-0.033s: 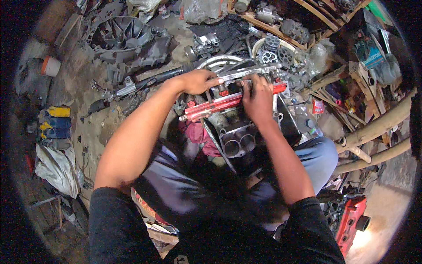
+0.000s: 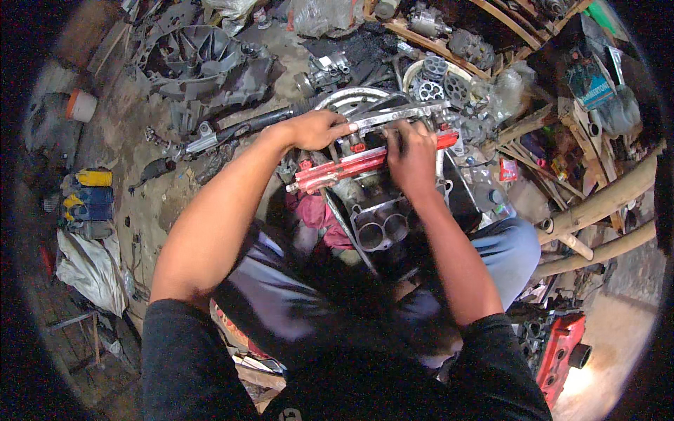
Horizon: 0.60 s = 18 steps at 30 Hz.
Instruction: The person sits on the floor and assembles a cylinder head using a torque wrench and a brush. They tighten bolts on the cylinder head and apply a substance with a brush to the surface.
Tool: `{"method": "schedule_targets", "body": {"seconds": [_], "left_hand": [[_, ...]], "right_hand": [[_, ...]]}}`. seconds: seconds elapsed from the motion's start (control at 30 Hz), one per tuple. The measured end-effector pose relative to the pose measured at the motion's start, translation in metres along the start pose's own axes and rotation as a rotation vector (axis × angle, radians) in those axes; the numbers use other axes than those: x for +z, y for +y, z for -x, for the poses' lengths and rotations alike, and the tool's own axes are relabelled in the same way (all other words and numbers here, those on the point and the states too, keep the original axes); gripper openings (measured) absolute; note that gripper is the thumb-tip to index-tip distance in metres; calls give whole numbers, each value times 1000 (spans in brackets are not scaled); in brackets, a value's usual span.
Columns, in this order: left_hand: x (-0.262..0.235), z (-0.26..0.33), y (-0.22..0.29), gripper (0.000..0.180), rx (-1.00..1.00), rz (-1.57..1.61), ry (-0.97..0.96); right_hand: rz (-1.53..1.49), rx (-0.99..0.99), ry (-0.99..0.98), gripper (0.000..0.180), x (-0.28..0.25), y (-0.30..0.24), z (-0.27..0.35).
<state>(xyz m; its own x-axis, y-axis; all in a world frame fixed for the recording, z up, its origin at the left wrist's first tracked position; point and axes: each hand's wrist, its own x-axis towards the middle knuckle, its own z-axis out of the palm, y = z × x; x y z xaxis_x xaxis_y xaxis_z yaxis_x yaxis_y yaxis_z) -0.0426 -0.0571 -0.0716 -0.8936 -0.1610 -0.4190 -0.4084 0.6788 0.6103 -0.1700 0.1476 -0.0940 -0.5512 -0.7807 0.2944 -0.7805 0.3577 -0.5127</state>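
Across my lap in front lies a red and silver engine part [image 2: 340, 170], with a long silver metal edge [image 2: 404, 114] along its far side. My left hand [image 2: 319, 131] is closed around the left end of that edge, fingertips partly hidden. My right hand [image 2: 412, 154] reaches over the red length, its fingers curled against the part near the silver edge. Below it sits a grey metal block with round bores [image 2: 379, 228]. A pink cloth [image 2: 319, 219] lies beside the block, to the left.
A large grey bell-shaped housing [image 2: 193, 67] is on the floor at far left. A pale basin [image 2: 408, 76] of round metal parts stands beyond my hands. Bamboo poles [image 2: 604, 189] run along the right. A red engine cover [image 2: 559, 358] sits at lower right, a plastic bottle [image 2: 497, 198] near my right knee.
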Motion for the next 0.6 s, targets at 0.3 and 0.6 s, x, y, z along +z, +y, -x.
{"method": "schedule_targets", "body": {"seconds": [0.3, 0.6], "left_hand": [[14, -1, -5, 67, -70, -36, 219], [13, -2, -3, 66, -97, -30, 222]], "right_hand": [[147, -95, 254, 14, 14, 4, -3], [179, 10, 223, 23, 24, 3, -6]]}}
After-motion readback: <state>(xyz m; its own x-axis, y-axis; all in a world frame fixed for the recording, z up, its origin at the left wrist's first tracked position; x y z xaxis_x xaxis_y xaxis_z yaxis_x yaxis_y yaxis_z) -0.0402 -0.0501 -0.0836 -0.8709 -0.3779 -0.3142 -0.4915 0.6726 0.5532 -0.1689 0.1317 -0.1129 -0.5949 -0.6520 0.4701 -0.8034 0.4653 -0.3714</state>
